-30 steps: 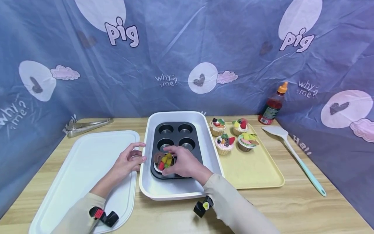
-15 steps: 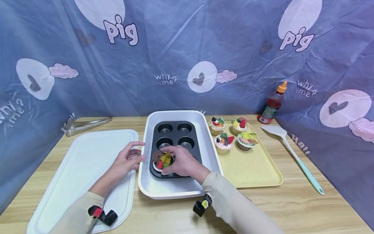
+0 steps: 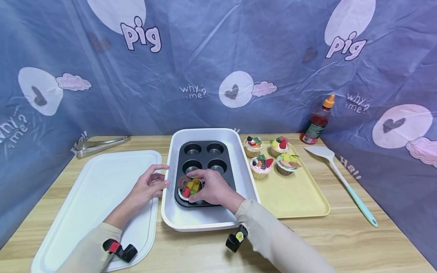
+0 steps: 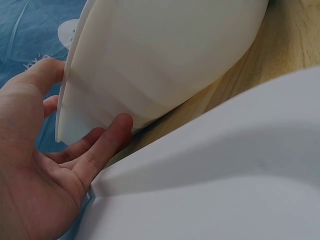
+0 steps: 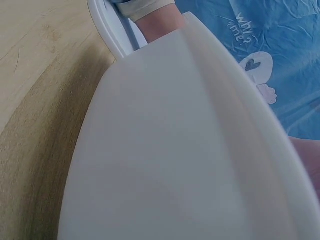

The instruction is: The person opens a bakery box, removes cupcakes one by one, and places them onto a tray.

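Note:
In the head view, my right hand [image 3: 213, 186] grips a cupcake [image 3: 186, 192] topped with brown, yellow and red pieces. This cupcake is at the front left cup of a black muffin tin [image 3: 205, 164]; whether it is fully seated is hidden. Under the tin lies a deep white pan [image 3: 191, 223]. At the pan's left rim, my left hand [image 3: 146, 185] holds the edge, with fingers against the outer wall in the left wrist view [image 4: 95, 150]. The pan's wall [image 5: 150, 150] hides most of my right hand in the right wrist view.
Several fruit-topped cupcakes [image 3: 260, 167] stand on a yellow tray [image 3: 293, 201] at right. A white tray [image 3: 102, 189] lies left under my left forearm. Tongs [image 3: 102, 146] are at back left. A sauce bottle [image 3: 315, 125] and a spatula [image 3: 345, 182] are at far right.
The whole head view has shifted slightly. Both hands keep their places, and the cupcake shows only a very slight turn or settling at the front left cup.

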The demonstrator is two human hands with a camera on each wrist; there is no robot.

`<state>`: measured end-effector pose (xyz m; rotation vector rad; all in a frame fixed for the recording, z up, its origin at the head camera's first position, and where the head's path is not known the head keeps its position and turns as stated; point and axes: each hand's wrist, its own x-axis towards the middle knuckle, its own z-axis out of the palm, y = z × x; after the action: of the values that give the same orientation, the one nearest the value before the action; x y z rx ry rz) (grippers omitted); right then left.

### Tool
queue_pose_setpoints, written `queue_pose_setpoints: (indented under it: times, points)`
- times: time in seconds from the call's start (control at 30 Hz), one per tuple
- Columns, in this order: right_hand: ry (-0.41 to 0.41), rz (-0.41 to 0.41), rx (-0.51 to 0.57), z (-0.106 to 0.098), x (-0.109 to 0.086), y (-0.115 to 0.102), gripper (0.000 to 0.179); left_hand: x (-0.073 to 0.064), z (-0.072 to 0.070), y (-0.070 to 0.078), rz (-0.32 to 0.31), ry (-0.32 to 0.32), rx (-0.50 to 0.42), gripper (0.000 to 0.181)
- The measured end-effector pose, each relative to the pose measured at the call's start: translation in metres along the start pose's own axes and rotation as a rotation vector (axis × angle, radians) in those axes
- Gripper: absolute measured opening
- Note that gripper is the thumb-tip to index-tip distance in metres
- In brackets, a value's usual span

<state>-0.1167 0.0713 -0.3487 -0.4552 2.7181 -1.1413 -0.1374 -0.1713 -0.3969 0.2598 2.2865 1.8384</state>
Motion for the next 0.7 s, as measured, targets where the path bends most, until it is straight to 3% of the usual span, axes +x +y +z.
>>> queue_pose_setpoints:
  times: [0.7]
  points:
    - [0.005,-0.127,-0.103,0.0004,-0.0015,0.0012,0.064,0.0,0.0,-0.0001,0.007,-0.005,-0.009,0.053]
